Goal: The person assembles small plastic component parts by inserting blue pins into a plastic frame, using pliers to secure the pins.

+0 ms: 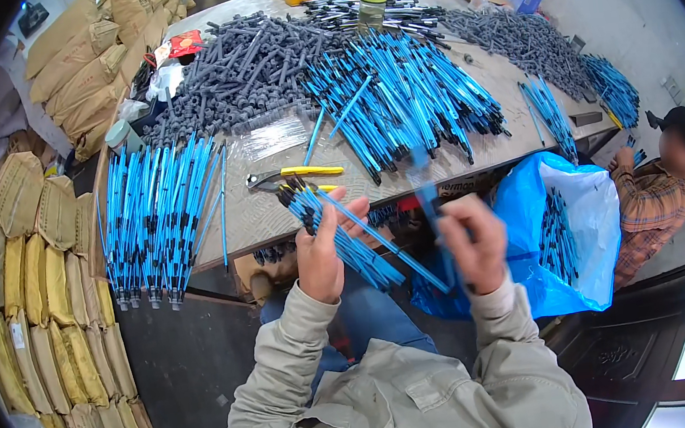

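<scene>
My left hand point(323, 254) is closed round a bundle of thin blue tubes point(355, 250) with black fittings. One longer tube of the same kind slants out of it toward the lower right. To the right, my right hand point(474, 241) is pinched on a blue tube point(423, 183), smeared by motion and roughly upright. Just beyond the bundle, pliers point(304, 173) with yellow handles lie on the table. A row of clear thin rods point(275, 140) is behind the pliers.
The table point(276, 221) carries a large heap of blue tubes point(409, 96), another stack point(160, 209) at its left edge, and grey plastic fittings point(250, 68). A blue bag point(519, 202) of tubes hangs at right, near a co-worker point(653, 195). Packed sacks point(47, 290) line the left.
</scene>
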Action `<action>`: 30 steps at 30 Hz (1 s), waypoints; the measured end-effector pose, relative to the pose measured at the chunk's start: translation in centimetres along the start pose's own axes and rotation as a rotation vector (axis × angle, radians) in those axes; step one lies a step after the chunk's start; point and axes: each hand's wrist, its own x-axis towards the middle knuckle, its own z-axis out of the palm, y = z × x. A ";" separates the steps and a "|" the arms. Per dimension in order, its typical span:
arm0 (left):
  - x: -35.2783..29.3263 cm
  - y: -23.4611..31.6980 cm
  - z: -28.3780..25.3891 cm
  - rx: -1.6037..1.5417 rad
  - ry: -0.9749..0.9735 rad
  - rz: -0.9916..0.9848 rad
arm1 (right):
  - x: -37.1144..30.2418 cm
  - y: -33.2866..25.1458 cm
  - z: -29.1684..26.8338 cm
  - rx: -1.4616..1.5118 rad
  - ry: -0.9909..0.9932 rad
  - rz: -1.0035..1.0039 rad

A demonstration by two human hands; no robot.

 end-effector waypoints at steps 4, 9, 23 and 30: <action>-0.8 0.1 0.2 0.068 -0.020 0.144 | -0.8 -0.1 3.9 0.082 -0.176 0.004; -1.0 1.1 -2.6 0.482 0.035 0.271 | 2.7 2.2 4.6 0.321 -0.657 0.059; -2.7 4.5 -2.0 -0.094 0.082 -0.029 | 8.5 16.6 -4.6 -0.892 -0.044 0.374; -2.6 2.5 -2.6 -0.092 -0.011 -0.140 | 5.1 21.3 -5.6 -0.213 0.102 0.490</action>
